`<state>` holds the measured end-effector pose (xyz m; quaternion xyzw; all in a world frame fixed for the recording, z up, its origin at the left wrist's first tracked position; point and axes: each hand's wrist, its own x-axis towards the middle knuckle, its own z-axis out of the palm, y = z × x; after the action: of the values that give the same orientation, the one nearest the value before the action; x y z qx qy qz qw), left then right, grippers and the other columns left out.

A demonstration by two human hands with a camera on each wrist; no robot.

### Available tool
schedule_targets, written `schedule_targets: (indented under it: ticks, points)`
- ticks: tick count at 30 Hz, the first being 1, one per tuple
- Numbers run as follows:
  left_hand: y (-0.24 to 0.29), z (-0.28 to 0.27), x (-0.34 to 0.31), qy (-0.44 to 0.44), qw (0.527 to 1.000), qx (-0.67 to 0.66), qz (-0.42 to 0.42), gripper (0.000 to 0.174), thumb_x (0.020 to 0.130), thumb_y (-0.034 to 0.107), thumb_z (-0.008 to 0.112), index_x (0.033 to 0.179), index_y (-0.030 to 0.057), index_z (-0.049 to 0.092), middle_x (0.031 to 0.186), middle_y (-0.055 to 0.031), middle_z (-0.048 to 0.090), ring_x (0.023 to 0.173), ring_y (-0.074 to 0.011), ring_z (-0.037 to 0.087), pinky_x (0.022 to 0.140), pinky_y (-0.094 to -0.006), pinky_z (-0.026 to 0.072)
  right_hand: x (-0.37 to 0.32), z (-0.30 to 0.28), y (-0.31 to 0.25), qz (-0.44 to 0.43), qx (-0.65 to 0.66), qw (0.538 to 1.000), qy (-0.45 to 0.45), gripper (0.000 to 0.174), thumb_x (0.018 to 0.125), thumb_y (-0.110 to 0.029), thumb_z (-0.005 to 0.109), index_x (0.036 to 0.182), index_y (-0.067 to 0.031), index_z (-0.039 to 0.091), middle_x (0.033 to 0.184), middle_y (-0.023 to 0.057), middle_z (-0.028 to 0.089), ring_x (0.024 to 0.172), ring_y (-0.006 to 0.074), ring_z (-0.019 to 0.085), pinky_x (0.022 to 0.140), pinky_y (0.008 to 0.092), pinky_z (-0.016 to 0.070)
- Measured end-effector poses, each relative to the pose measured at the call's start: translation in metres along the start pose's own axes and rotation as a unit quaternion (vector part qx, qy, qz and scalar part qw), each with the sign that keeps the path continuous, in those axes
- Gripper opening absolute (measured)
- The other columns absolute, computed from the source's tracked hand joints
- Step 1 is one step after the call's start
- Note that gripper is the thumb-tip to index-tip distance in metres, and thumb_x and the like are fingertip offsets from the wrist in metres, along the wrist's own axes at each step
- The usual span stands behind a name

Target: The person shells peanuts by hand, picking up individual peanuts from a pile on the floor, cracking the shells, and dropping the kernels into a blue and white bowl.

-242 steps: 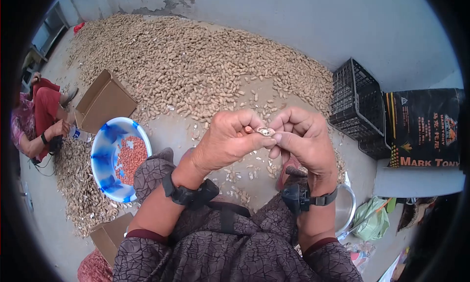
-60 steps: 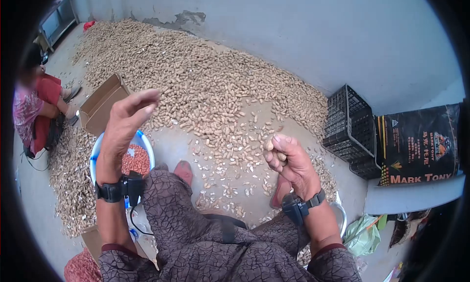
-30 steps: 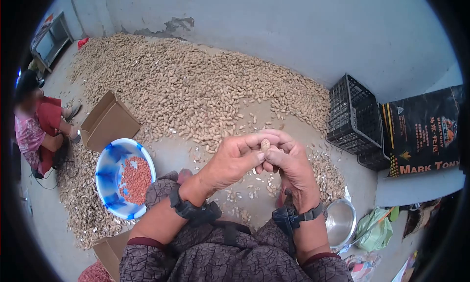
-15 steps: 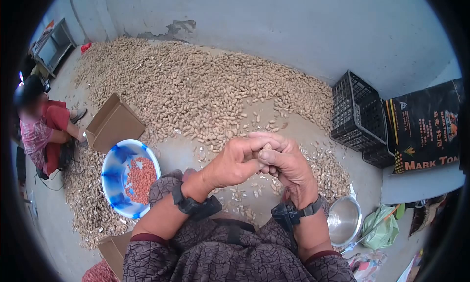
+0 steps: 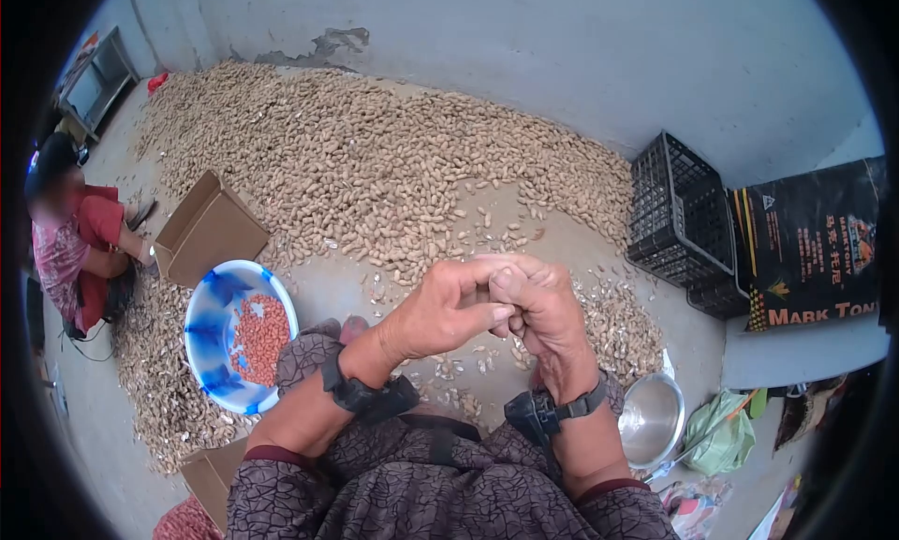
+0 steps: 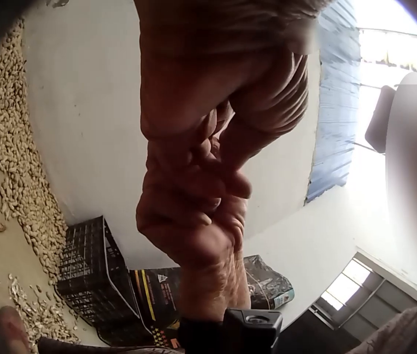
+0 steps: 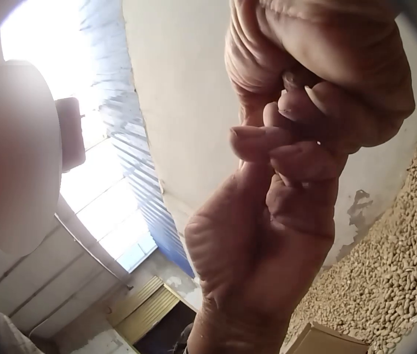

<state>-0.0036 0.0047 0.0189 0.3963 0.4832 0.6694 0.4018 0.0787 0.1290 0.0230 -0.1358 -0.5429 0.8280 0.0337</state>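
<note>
In the head view my left hand [image 5: 438,308] and right hand [image 5: 551,317] meet in front of my lap, fingers curled and tips touching. The right thumb lies bent over the left fingertips. The peanut they pinch between them is hidden by the fingers. Below, the left wrist view has my left hand [image 6: 219,81] above the right one [image 6: 186,214], fingers interlocked closely. From the right wrist, my right hand [image 7: 334,81] curls over the left fingertips, the left palm [image 7: 267,243] beneath. Unshelled peanuts [image 5: 356,165] cover the floor ahead.
A blue-and-white basin [image 5: 208,329] holds reddish kernels [image 5: 260,339], beside a cardboard box [image 5: 211,231]. Shells [image 5: 169,390] lie at left. Right stand black crates [image 5: 679,207], a black sack [image 5: 810,245] and a metal bowl [image 5: 653,418]. Someone in red trousers [image 5: 98,217] sits far left.
The hands came back together after being apart, the right then holding peanuts. The peanut visible between the fingertips half a second ago is now covered, and the right thumb has shifted up over the fingers.
</note>
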Motion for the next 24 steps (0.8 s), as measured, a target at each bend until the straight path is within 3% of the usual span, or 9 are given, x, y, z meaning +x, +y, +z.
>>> schedule_targets:
  ticks: [4, 6, 13, 15, 18, 24]
  points:
    - [0.007, -0.002, -0.003, -0.015, 0.998, -0.034, -0.055, 0.036, 0.082, 0.000, 0.045, 0.117, -0.0024, 0.045, 0.081, -0.0049, 0.058, 0.074, -0.0089, 0.056, 0.069, -0.0215, 0.0463, 0.002, -0.003, -0.004, 0.046, 0.042, 0.996, -0.057, 0.031, 0.079, -0.019, 0.060, 0.097, 0.0061, 0.058, 0.062, 0.0024, 0.056, 0.043, 0.0045, 0.046, 0.037, 0.0140, 0.0292]
    - [-0.002, -0.006, -0.002, 0.002, 0.994, -0.100, -0.038, 0.034, 0.083, 0.007, 0.052, 0.115, -0.0036, 0.048, 0.082, -0.0055, 0.060, 0.070, -0.0069, 0.057, 0.064, -0.0188, 0.0455, 0.003, -0.002, -0.002, 0.037, 0.036, 0.997, -0.056, 0.030, 0.078, -0.017, 0.060, 0.098, 0.0060, 0.058, 0.063, 0.0021, 0.056, 0.043, 0.0040, 0.046, 0.038, 0.0138, 0.0294]
    - [0.016, -0.002, -0.003, 0.015, 0.998, -0.053, -0.041, 0.032, 0.083, 0.006, 0.051, 0.114, -0.0041, 0.048, 0.082, -0.0047, 0.060, 0.072, -0.0077, 0.058, 0.066, -0.0192, 0.0456, 0.000, 0.002, -0.006, 0.019, 0.069, 0.993, -0.098, 0.033, 0.073, -0.007, 0.061, 0.103, 0.0065, 0.054, 0.075, 0.0037, 0.059, 0.048, 0.0041, 0.047, 0.041, 0.0145, 0.0348]
    - [0.017, -0.006, -0.004, -0.039, 0.997, -0.059, -0.044, 0.027, 0.083, 0.000, 0.046, 0.109, -0.0083, 0.048, 0.112, -0.0097, 0.048, 0.078, -0.0123, 0.058, 0.071, -0.0245, 0.0487, -0.001, 0.002, -0.007, 0.025, 0.072, 0.992, -0.100, 0.033, 0.073, -0.005, 0.061, 0.103, 0.0068, 0.054, 0.076, 0.0044, 0.059, 0.047, 0.0045, 0.047, 0.041, 0.0147, 0.0355]
    - [0.017, -0.005, -0.007, -0.056, 0.998, -0.042, 0.000, 0.028, 0.082, -0.002, 0.045, 0.109, -0.0079, 0.048, 0.104, -0.0094, 0.053, 0.077, -0.0124, 0.059, 0.070, -0.0241, 0.0483, -0.003, 0.004, -0.007, 0.024, 0.064, 0.993, -0.094, 0.032, 0.073, -0.004, 0.060, 0.103, 0.0070, 0.054, 0.076, 0.0054, 0.060, 0.047, 0.0047, 0.046, 0.041, 0.0148, 0.0360]
    - [0.010, -0.003, -0.010, -0.013, 1.000, -0.022, -0.005, 0.027, 0.082, 0.002, 0.046, 0.108, -0.0071, 0.050, 0.085, -0.0079, 0.059, 0.075, -0.0113, 0.058, 0.066, -0.0225, 0.0465, -0.005, 0.011, -0.011, 0.007, -0.032, 0.999, -0.041, 0.027, 0.074, -0.006, 0.061, 0.099, 0.0054, 0.057, 0.070, 0.0040, 0.058, 0.048, 0.0041, 0.046, 0.041, 0.0149, 0.0346]
